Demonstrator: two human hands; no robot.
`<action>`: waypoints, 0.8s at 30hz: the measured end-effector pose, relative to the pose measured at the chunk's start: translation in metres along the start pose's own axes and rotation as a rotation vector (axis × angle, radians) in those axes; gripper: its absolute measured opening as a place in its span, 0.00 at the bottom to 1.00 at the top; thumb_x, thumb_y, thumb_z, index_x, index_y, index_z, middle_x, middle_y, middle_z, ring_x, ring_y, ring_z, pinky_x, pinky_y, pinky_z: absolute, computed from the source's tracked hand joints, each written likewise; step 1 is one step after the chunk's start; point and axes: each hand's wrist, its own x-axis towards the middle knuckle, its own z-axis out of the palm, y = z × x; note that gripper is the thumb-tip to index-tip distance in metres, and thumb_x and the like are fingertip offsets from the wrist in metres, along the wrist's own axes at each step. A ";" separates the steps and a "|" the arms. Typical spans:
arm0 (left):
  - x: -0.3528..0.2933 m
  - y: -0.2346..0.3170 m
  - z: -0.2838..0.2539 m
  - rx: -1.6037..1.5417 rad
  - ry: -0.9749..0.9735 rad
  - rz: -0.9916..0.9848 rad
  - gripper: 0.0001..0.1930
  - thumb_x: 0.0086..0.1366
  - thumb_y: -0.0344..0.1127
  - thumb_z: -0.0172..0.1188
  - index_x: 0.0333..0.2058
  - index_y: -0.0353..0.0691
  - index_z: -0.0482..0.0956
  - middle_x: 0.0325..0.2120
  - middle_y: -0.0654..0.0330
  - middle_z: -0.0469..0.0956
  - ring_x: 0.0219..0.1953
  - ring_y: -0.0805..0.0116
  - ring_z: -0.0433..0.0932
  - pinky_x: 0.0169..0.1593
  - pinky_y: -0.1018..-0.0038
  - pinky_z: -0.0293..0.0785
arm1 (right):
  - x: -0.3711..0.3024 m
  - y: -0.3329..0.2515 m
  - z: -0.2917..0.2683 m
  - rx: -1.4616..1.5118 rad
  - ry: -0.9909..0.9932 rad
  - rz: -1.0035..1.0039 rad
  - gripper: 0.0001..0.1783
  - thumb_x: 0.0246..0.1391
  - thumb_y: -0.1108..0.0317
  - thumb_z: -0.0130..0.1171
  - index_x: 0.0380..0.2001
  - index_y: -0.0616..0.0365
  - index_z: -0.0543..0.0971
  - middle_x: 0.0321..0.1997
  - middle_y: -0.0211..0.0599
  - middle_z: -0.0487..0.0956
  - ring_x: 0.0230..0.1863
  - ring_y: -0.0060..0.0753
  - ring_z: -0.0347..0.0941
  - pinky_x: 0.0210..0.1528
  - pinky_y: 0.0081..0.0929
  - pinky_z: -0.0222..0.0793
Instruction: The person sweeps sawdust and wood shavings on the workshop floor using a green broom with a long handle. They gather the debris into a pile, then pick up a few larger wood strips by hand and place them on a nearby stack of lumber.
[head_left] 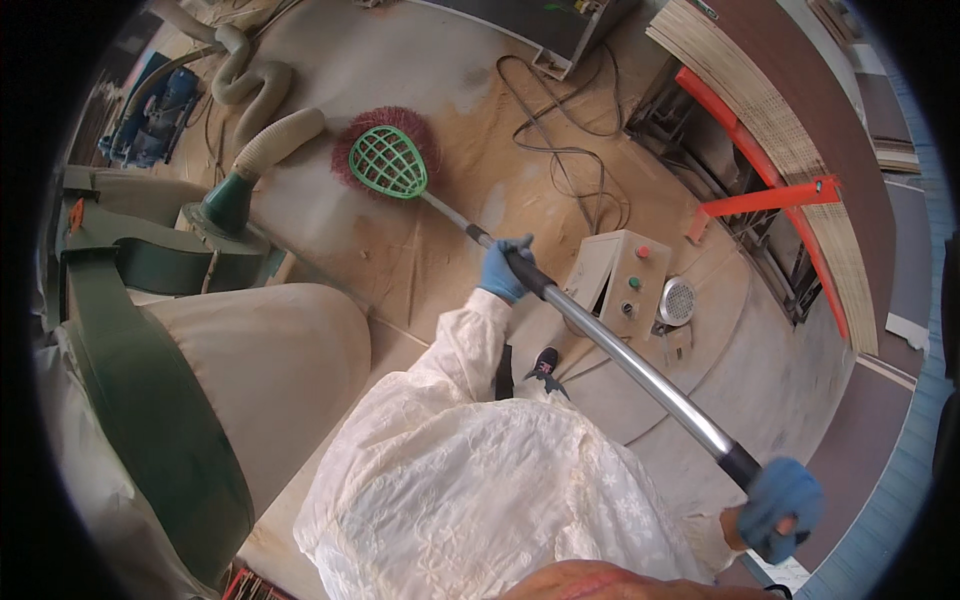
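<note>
A long-handled broom [650, 375] runs slantwise across the view, its metal pole joined to a green latticed head with dark red bristles [345, 150]. My left hand [503, 268], in a blue glove, is wrapped round the black grip midway along the pole. Farther down at the right, my right hand [785, 508], also blue-gloved with a bare patch at the fingers, closes on the black end of the handle. The bristles rest on the floor [450, 110], where sawdust-like tan dust lies around them.
A green dust-collector machine [150, 380] with a pale bag [275, 380] and ribbed hose [280, 140] stands left. To the right are a control box [620, 285], a red-framed lift [770, 200] and stacked boards [780, 110]. A black cable [560, 150] loops over the floor.
</note>
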 end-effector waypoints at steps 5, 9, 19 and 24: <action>-0.010 -0.073 0.035 0.084 0.117 0.046 0.13 0.61 0.34 0.47 0.39 0.32 0.75 0.19 0.64 0.71 0.19 0.68 0.71 0.26 0.76 0.74 | -0.047 -0.058 -0.025 0.097 0.308 -0.097 0.18 0.56 0.65 0.55 0.16 0.47 0.61 0.12 0.21 0.61 0.13 0.22 0.52 0.20 0.25 0.45; 0.027 -0.069 0.073 0.261 0.005 0.096 0.15 0.62 0.36 0.46 0.39 0.31 0.75 0.19 0.62 0.71 0.22 0.68 0.72 0.28 0.76 0.72 | -0.064 -0.033 -0.034 0.102 0.178 -0.080 0.14 0.56 0.65 0.55 0.19 0.49 0.64 0.13 0.21 0.61 0.14 0.22 0.55 0.22 0.24 0.50; 0.192 0.006 0.055 0.674 0.253 0.115 0.10 0.65 0.32 0.49 0.43 0.37 0.64 0.35 0.51 0.79 0.26 0.63 0.77 0.31 0.67 0.77 | -0.019 0.119 0.018 -0.271 0.110 0.064 0.12 0.49 0.77 0.52 0.38 0.53 0.73 0.21 0.29 0.76 0.25 0.34 0.75 0.42 0.48 0.73; 0.169 -0.022 -0.004 0.666 0.288 0.140 0.10 0.65 0.33 0.51 0.42 0.36 0.65 0.34 0.47 0.79 0.28 0.59 0.80 0.34 0.65 0.80 | -0.057 0.105 -0.021 -0.182 0.109 0.065 0.09 0.48 0.79 0.51 0.33 0.52 0.71 0.20 0.28 0.75 0.23 0.33 0.74 0.39 0.44 0.74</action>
